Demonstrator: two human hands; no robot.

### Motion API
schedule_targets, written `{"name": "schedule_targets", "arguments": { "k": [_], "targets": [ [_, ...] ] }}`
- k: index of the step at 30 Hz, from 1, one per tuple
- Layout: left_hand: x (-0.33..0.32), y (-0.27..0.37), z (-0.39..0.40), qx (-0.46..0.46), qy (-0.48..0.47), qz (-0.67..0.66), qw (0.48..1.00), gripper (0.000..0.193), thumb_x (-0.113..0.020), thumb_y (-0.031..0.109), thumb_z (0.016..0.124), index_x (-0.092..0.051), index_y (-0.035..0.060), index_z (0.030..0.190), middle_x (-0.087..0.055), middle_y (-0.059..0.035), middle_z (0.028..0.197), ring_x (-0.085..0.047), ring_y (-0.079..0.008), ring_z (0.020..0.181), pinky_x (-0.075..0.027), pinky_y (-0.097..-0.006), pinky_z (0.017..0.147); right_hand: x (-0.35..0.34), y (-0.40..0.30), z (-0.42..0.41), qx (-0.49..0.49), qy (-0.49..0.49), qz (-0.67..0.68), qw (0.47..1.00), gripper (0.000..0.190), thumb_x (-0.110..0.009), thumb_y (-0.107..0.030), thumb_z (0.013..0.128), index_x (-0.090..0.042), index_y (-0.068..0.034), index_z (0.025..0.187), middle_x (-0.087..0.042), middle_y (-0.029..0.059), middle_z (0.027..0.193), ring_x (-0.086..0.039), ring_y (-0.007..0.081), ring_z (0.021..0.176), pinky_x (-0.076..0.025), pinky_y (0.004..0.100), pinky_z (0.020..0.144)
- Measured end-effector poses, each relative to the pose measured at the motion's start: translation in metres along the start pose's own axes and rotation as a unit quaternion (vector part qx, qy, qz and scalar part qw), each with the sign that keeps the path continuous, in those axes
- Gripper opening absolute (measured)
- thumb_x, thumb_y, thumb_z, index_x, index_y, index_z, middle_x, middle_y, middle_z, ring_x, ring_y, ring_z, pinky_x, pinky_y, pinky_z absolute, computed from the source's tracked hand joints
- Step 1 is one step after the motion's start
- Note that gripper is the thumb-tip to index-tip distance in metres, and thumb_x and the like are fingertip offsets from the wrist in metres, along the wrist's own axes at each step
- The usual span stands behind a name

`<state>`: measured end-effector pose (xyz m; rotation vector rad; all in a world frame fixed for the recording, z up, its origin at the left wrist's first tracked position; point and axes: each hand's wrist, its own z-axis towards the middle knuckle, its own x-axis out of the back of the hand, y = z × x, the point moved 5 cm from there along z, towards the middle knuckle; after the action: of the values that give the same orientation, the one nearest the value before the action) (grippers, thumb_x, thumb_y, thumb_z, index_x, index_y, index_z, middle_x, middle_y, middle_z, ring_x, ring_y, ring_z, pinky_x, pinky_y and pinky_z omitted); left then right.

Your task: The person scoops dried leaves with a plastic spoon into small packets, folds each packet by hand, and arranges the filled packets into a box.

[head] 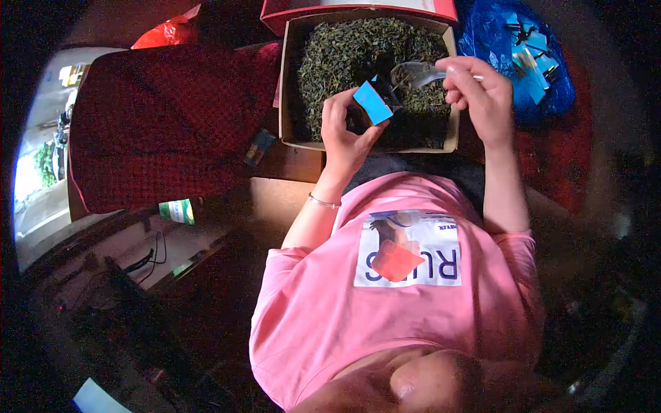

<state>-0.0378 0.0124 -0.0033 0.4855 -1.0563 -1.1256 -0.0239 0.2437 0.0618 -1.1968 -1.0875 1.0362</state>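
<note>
My left hand (345, 124) pinches a small light-blue packet (373, 103) with a clear part at its upper right. It hangs over an open cardboard box (284, 93) heaped with dried leaves (335, 57) that look like loose tea. In my right hand (480, 98) is a clear plastic spoon (426, 75), gripped by its handle. The spoon's bowl carries some dark leaf and is close to the packet, just above the heap. Whether the packet has leaf inside cannot be seen.
At the right, a blue plastic bag (477, 38) holds several light-blue packets (534, 64). A dark red cloth (165, 124) covers the left side. Beside it lies a small dark packet (259, 148). Behind are a red-edged box (273, 15) and a red plastic bag (168, 33).
</note>
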Motion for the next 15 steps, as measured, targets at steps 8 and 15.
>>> {"name": "schedule_targets", "arguments": {
  "k": [8, 15],
  "targets": [
    [-0.003, -0.002, 0.0, -0.016, 0.003, -0.008, 1.0, 0.062, -0.087, 0.015, 0.067, -0.059, 0.0026, 0.12, -0.062, -0.0132, 0.111, -0.059, -0.0304, 0.104, -0.049, -0.0382, 0.091, -0.048, -0.041, -0.027, 0.362, -0.071, -0.311, 0.876, 0.019, -0.073, -0.004, 0.085, -0.068, -0.004, 0.103, -0.066, 0.0105, 0.087, -0.067, 0.0269, 0.075, -0.054, 0.0358, 0.066],
    [-0.002, -0.004, -0.002, 0.004, 0.011, -0.015, 1.0, 0.062, -0.087, 0.014, 0.066, -0.06, 0.0017, 0.12, -0.062, -0.0127, 0.111, -0.059, -0.0291, 0.103, -0.048, -0.0374, 0.091, -0.044, -0.047, -0.033, 0.399, -0.087, -0.329, 0.852, 0.024, -0.076, -0.005, 0.081, -0.068, -0.005, 0.103, -0.067, 0.0097, 0.091, -0.068, 0.027, 0.078, -0.055, 0.0363, 0.066]
  ]
}}
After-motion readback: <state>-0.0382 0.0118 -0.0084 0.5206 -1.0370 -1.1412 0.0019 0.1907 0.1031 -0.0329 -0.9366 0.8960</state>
